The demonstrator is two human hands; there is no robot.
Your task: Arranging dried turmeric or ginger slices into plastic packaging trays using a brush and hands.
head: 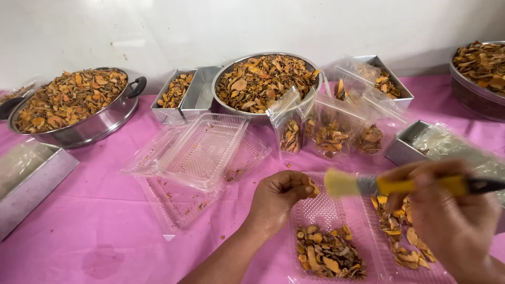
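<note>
My left hand (277, 197) pinches a small dried orange slice (313, 188) above a clear plastic clamshell tray (321, 213) that holds a heap of dried slices (329, 255). My right hand (452, 221), blurred, grips a yellow-handled brush (415, 185); its pale bristles (339, 183) sit right beside the slice. More slices (402, 236) lie in the tray's right half, partly behind my right hand.
Empty clear clamshell trays (200, 152) lie stacked at centre on the pink cloth. Filled plastic pouches (331, 131) stand behind. A colander (265, 79), a handled pan (73, 102), square tins (181, 94) and a right-edge bowl (481, 68) hold dried slices. Steel trays (31, 181) flank both sides.
</note>
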